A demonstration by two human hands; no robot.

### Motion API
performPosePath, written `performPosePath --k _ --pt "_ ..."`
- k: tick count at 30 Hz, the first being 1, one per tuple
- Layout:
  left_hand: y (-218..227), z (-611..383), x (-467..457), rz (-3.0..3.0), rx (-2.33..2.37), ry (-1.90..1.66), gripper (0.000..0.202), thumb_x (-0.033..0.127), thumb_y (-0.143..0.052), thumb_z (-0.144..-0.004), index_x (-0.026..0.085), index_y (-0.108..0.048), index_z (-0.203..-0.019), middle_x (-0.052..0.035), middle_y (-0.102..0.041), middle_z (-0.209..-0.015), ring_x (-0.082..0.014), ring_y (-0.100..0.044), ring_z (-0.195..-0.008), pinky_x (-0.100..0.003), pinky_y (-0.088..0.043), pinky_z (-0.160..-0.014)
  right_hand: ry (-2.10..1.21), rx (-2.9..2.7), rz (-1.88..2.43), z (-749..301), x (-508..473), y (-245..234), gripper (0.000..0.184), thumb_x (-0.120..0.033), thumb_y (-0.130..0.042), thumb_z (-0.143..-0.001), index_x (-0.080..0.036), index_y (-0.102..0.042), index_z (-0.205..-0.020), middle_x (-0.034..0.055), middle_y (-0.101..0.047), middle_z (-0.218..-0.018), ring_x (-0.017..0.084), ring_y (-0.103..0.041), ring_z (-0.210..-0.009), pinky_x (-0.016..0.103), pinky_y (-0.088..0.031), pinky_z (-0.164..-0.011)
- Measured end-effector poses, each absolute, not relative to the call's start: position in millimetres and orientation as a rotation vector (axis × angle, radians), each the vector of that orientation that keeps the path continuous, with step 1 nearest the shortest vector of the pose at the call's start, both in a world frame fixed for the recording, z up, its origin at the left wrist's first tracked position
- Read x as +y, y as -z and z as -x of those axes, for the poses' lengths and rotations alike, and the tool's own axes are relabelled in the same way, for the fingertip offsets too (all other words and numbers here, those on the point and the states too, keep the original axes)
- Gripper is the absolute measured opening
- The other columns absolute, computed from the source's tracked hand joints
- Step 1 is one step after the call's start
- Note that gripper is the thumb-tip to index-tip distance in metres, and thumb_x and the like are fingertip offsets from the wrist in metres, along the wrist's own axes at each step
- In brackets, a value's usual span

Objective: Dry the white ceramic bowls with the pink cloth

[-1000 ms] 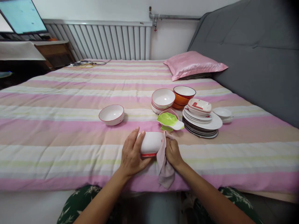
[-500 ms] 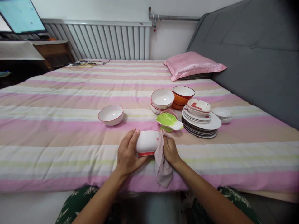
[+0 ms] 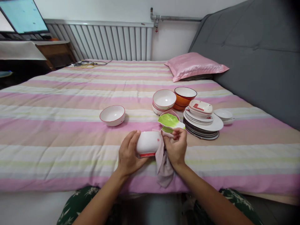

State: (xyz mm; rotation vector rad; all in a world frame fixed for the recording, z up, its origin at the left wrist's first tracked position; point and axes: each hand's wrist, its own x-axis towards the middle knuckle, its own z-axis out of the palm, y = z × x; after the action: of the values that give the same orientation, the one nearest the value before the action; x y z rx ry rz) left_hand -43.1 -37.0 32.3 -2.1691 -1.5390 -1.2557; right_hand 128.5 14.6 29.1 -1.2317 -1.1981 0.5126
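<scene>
Bowl (image 3: 148, 143) first: it lies between the two grips, outer wall facing me, and as I see it broader across than tall — its long way runs from one hand toward the other. I count the left grip (image 3: 128, 153) as nearer, since its fingers are clamped on the bowl's left side, with the thumb by the lower edge and its red band. Opposite, my right grip (image 3: 177, 147) is closed on the cloth (image 3: 163, 167), which covers the bowl's right edge; that edge, I judge, is the one to watch. So the bowl sits just right of the left grip and just left of the right one — near the front of the bed (image 3: 70, 147), though whether it rests there I cannot tell. I see the green dish (image 3: 169, 120) just beyond the right fingers, contact unclear.
</scene>
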Motion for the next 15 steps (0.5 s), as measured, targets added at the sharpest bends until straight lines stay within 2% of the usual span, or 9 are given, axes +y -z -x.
performPosePath --k 3,6,11,13,15 --pt "-32.6 42.9 -37.5 2.177 -1.518 1.250 0.082 0.041 -0.073 -0.065 0.017 -0.036 -0.135 -0.0169 -0.051 -0.124 -0.0307 -0.052 -0.114 -0.044 -0.046 -0.095 -0.558 -1.126 1.242 -126.9 12.6 -30.0 0.039 -0.036 -0.074 -0.067 -0.021 -0.042 -0.084 -0.0099 -0.036 -0.060 0.008 -0.038 -0.049 0.020 -0.035 -0.048" --pt "-32.9 42.9 -37.7 2.175 -1.513 1.251 0.082 0.041 -0.073 -0.066 0.018 -0.035 -0.135 -0.0165 -0.051 -0.124 -0.0308 -0.053 -0.114 -0.044 -0.047 -0.094 -0.665 -1.089 1.216 -126.4 11.7 -31.1 0.038 -0.036 -0.073 -0.068 -0.022 -0.039 -0.078 -0.0132 -0.031 -0.051 0.006 -0.032 -0.039 0.018 -0.027 -0.039" --pt "-33.1 42.6 -36.5 2.168 -1.525 1.261 0.082 0.042 -0.073 -0.066 0.019 -0.035 -0.135 -0.0158 -0.052 -0.123 -0.0309 -0.053 -0.114 -0.044 -0.047 -0.094 -0.713 -1.074 1.134 -130.4 10.1 -36.5 0.037 -0.039 -0.069 -0.072 -0.021 -0.039 -0.061 -0.0079 -0.042 -0.052 0.008 -0.043 -0.044 0.020 -0.038 -0.045" --pt "-32.5 42.7 -36.2 2.168 -1.531 1.263 0.082 0.042 -0.073 -0.065 0.019 -0.035 -0.135 -0.0159 -0.052 -0.123 -0.0310 -0.053 -0.114 -0.044 -0.047 -0.094 -0.739 -1.164 1.109 -132.1 8.0 -37.2 0.027 -0.039 -0.065 -0.076 -0.019 -0.050 -0.066 -0.0028 -0.053 -0.061 0.011 -0.051 -0.052 0.023 -0.044 -0.051" --pt "-31.8 43.0 -36.1 2.171 -1.536 1.258 0.082 0.043 -0.073 -0.066 0.020 -0.035 -0.135 -0.0156 -0.052 -0.123 -0.0311 -0.052 -0.114 -0.044 -0.047 -0.094 -0.747 -1.315 1.071 -132.9 5.5 -35.3 0.018 -0.036 -0.057 -0.083 -0.018 -0.060 -0.083 0.0034 -0.064 -0.081 0.016 -0.060 -0.071 0.028 -0.050 -0.066"
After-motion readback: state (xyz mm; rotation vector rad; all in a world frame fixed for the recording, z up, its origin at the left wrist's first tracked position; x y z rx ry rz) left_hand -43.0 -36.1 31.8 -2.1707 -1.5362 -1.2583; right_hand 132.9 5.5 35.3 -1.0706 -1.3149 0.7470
